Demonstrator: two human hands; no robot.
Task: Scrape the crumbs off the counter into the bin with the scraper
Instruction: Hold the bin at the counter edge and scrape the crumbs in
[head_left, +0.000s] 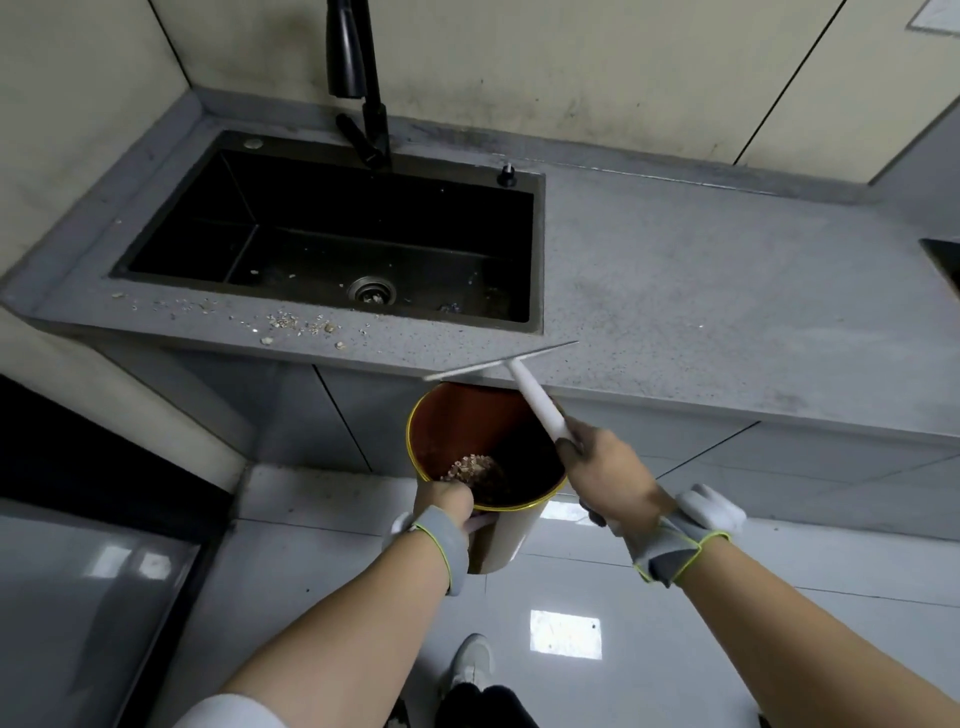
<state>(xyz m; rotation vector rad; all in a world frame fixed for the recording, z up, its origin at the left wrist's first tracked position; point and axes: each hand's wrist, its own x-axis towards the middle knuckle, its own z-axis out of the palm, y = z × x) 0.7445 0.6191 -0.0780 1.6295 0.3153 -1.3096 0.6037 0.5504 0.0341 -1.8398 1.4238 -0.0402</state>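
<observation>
My right hand grips the white handle of the scraper. Its thin blade lies across the front edge of the grey counter, right above the bin. My left hand holds the yellow-rimmed bin by its near rim, just below the counter edge. A heap of crumbs lies in the bin's bottom. Loose crumbs are scattered on the counter strip in front of the sink, left of the blade.
A black sink with a black tap is set in the counter at the left. A dark panel edge shows at the far right. Below are grey cabinet doors, a glossy tiled floor and my shoe.
</observation>
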